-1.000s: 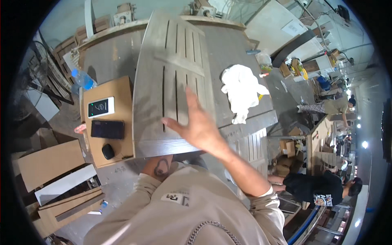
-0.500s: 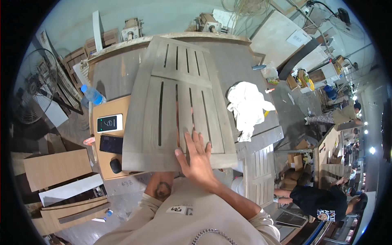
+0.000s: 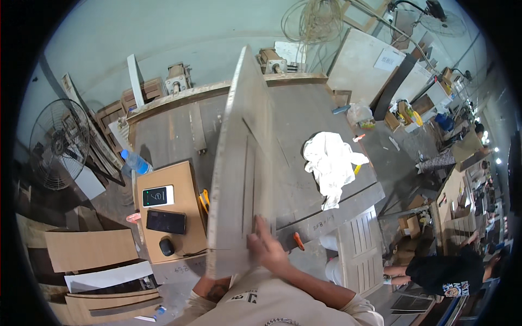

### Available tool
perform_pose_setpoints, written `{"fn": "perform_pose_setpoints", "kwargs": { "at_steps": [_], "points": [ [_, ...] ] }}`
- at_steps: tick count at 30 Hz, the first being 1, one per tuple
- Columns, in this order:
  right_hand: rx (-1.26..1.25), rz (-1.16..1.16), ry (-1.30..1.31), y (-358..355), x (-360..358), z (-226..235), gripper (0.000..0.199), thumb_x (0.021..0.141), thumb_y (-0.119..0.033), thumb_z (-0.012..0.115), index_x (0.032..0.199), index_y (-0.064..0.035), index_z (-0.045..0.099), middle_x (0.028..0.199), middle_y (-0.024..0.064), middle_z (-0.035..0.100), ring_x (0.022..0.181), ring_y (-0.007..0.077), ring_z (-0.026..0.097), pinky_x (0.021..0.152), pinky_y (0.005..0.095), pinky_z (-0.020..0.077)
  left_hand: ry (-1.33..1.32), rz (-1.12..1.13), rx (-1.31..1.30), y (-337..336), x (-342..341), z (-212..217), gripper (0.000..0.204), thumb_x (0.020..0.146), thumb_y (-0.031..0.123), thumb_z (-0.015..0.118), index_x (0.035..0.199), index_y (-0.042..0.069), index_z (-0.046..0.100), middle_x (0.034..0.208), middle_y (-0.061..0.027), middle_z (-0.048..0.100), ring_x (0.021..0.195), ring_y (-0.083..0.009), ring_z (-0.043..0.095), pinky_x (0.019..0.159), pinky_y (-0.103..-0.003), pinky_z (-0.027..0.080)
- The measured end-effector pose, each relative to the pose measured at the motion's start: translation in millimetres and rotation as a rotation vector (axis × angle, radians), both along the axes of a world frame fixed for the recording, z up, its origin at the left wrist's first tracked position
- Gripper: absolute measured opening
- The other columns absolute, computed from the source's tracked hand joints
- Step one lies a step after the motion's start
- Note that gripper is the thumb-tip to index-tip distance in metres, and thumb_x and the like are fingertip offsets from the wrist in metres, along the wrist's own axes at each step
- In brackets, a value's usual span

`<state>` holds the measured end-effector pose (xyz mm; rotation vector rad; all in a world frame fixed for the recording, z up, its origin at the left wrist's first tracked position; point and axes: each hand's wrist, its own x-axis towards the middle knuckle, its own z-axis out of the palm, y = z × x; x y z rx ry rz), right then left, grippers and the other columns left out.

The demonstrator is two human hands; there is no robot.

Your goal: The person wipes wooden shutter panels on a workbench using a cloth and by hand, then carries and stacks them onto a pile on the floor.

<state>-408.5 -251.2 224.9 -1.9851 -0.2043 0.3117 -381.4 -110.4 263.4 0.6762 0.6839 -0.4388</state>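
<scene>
A grey wooden slatted panel (image 3: pixel 234 179) stands tilted up on its long edge over the workbench (image 3: pixel 288 100), its broad face turned to the right. My right hand (image 3: pixel 267 251) lies against that face near the panel's near end, fingers stretched out and slightly blurred. Behind the panel's near end, my left hand is hidden; only my left forearm (image 3: pixel 216 289) shows below it. An orange-handled tool (image 3: pixel 298 241) lies on the bench just right of my right hand.
Left of the panel, a cardboard box (image 3: pixel 179 187) carries two phones and a black mouse, with a yellow cutter (image 3: pixel 204 200) beside it. A water bottle (image 3: pixel 137 162) stands behind. A white cloth (image 3: pixel 330 165) lies right. Another person (image 3: pixel 446 274) works at far right.
The panel has swung from lying face up to standing steeply on edge, uncovering the bench, yellow cutter and orange-handled tool. My right hand stays against its face.
</scene>
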Motion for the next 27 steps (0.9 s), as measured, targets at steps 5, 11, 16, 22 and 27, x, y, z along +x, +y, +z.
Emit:
{"fn": "perform_pose_setpoints", "kwargs": {
  "at_steps": [5,11,16,22,27],
  "points": [
    [0.225,-0.109,0.268,-29.4,40.1,47.6,0.065,0.101,-0.046,0.029,0.144,0.0043,0.029,0.144,0.0224,0.039,0.135,0.0289,0.035,0.111,0.0349,0.0267,-0.163,-0.048,0.128,-40.9,35.1,-6.8,0.058,0.098,0.051,0.037,0.131,0.005,0.050,0.120,-0.0114,0.059,0.109,-0.0197,0.054,0.096,-0.035,0.040],
    [-0.040,-0.215,-0.073,-52.2,140.7,149.8,0.089,0.088,-0.052,0.057,0.141,0.0125,0.026,0.141,0.0324,0.036,0.134,0.0347,0.037,0.110,0.0357,0.0286,-0.641,-0.120,0.847,-83.0,85.0,-78.9,0.072,0.095,0.050,0.047,0.139,-0.006,0.036,0.142,-0.0265,0.038,0.131,-0.0333,0.040,0.108,-0.038,0.030],
    [-0.227,-0.260,0.045,-83.3,176.7,164.0,0.062,0.081,-0.030,0.064,0.123,0.0132,0.050,0.118,0.0311,0.056,0.115,0.0340,0.054,0.098,0.0349,0.0392,-0.133,-0.390,0.542,-97.9,133.7,-203.2,0.080,0.089,0.058,0.053,0.137,-0.005,0.039,0.139,-0.0234,0.044,0.128,-0.0337,0.043,0.106,-0.041,0.034],
    [-0.227,-0.320,-0.221,-158.5,126.7,133.1,0.047,0.084,-0.018,0.062,0.122,0.0070,0.053,0.120,0.0183,0.060,0.114,0.0251,0.053,0.099,0.0331,0.0375,0.081,-0.163,0.351,-102.7,127.8,-185.4,0.078,0.089,0.057,0.054,0.136,-0.004,0.041,0.135,-0.0205,0.048,0.125,-0.0323,0.047,0.105,-0.043,0.035],
    [0.142,-0.404,-0.064,-221.2,-0.4,152.8,0.052,0.086,-0.015,0.066,0.131,0.0021,0.048,0.125,0.0100,0.055,0.119,0.0191,0.048,0.102,0.0340,0.0353,-0.245,-0.186,0.001,-77.6,116.1,-143.9,0.071,0.087,0.055,0.059,0.130,0.000,0.049,0.126,-0.0154,0.056,0.114,-0.0265,0.055,0.100,-0.041,0.041]
  ]
}}
